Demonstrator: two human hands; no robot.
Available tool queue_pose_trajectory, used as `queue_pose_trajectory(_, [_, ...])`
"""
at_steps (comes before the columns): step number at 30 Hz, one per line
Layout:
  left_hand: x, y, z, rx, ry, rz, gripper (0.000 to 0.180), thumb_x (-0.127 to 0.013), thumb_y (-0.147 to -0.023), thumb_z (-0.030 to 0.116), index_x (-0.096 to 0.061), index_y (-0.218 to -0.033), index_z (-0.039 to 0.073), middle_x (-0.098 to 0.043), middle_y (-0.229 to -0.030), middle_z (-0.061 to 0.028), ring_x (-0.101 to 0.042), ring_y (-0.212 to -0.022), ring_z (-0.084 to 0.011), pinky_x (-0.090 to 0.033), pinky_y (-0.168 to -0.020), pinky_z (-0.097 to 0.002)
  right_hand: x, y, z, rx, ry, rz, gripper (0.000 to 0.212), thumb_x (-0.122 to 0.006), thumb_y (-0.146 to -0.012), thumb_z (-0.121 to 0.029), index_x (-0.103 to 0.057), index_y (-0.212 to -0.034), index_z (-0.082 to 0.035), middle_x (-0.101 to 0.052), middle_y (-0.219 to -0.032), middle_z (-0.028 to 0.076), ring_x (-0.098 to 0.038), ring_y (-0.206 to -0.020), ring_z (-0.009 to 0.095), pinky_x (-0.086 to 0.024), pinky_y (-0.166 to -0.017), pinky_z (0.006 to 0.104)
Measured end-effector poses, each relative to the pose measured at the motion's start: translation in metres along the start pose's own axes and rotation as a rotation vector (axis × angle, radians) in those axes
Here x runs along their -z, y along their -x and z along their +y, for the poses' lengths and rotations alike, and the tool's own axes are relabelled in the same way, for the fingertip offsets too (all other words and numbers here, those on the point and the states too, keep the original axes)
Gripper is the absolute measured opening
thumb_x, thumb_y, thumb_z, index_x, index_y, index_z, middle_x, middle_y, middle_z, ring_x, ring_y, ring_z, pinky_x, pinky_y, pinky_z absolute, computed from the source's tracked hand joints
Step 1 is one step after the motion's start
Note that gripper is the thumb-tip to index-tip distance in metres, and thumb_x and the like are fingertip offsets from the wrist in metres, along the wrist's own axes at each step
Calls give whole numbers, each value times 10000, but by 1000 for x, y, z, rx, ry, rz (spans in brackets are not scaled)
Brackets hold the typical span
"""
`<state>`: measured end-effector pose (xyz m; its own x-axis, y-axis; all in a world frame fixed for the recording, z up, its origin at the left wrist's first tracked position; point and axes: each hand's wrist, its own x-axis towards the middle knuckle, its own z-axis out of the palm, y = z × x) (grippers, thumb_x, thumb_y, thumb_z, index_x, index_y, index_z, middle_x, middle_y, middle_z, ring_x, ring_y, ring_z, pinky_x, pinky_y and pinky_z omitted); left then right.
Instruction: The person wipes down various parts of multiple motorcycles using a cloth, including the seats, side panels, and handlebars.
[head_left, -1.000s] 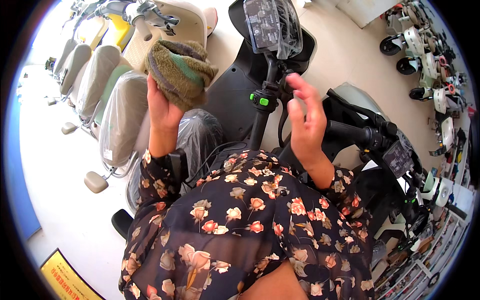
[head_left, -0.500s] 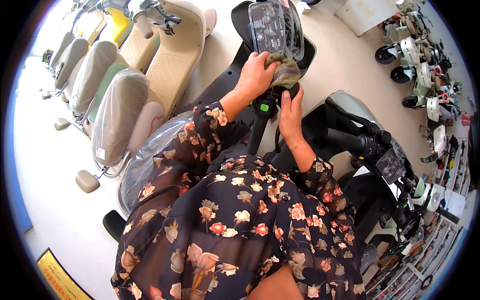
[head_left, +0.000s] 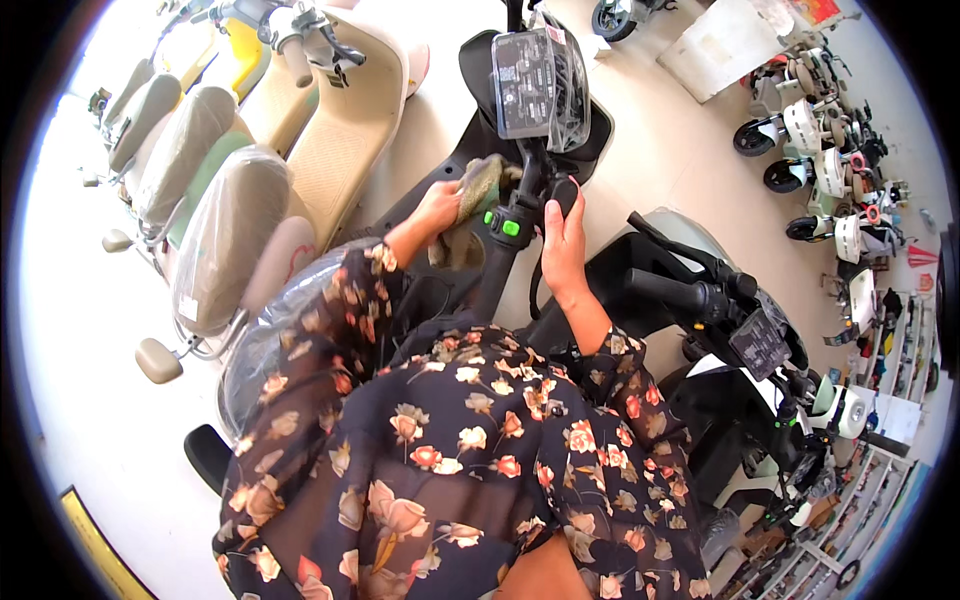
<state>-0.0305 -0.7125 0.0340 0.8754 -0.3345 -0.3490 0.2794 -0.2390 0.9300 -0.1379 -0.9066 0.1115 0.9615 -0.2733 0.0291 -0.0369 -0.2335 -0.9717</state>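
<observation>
The work in hand looks like wiping the steering column of a black electric scooter with a cloth. The person's left hand (head_left: pixel 437 208) has its grip closed on a soft, olive-green and brown plush cloth (head_left: pixel 481 188), bunched at the left of the black upright stem (head_left: pixel 535 172), with a loose fold hanging below the fingers. The cloth lies just beneath the rectangular dark display panel wrapped in clear plastic (head_left: pixel 525 88), near the black switch housing with bright green buttons (head_left: pixel 511 227) and above the black cylindrical handle (head_left: pixel 492 278).

The right hand (head_left: pixel 566 245) is raised on the opposite side of the stem, against a black rounded part (head_left: pixel 567 194); most of its fingers are hidden, so I cannot tell how tightly its grip is drawn in.

As I judge it, a further pass calls for pressing the bunched cloth flat around the stem, the loose fold gathered up, while the right hand steadies the far side.
</observation>
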Motion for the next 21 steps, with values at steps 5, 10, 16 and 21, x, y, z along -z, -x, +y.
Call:
queue_pose_trajectory(5, [-16,-6,23,149,697,-175,395,-583,-1030,329,-635,-1263,14,-699,-1136,-85,-698,-948,-183,-584,-823,-361,3,5,7,-20,4,8,521,-439,-1091,-292,-263,-1521,-58,-594,-1261,206,-601,-1118,318,-442,-1009,395])
queue_pose_trajectory(10, [-32,-25,45,197,774,-237,321,-562,-1037,253,-625,-1209,-10,-706,-1107,-105,-715,-928,-211,-599,-840,-403,2,7,5,-18,14,10,512,-428,-1092,-277,-256,-1524,-61,-586,-1262,213,-600,-1116,322,-448,-997,394])
queue_pose_trajectory(16, [-49,-42,46,341,1131,-481,416,-484,-1056,398,-637,-1141,20,-717,-1009,-128,-715,-887,-274,-605,-820,-459,0,12,-12,-25,-23,11,516,-427,-1090,-263,-247,-1535,-73,-588,-1208,164,-592,-953,224,-485,-877,344])
queue_pose_trajectory(21, [-70,-73,48,307,1067,-58,382,-491,-1052,373,-672,-1127,45,-725,-1012,-114,-706,-848,-252,-595,-805,-455,-1,17,-22,-74,-25,-6,532,-422,-1087,-270,-232,-1547,-83,-565,-1218,130,-563,-937,191,-490,-834,315])
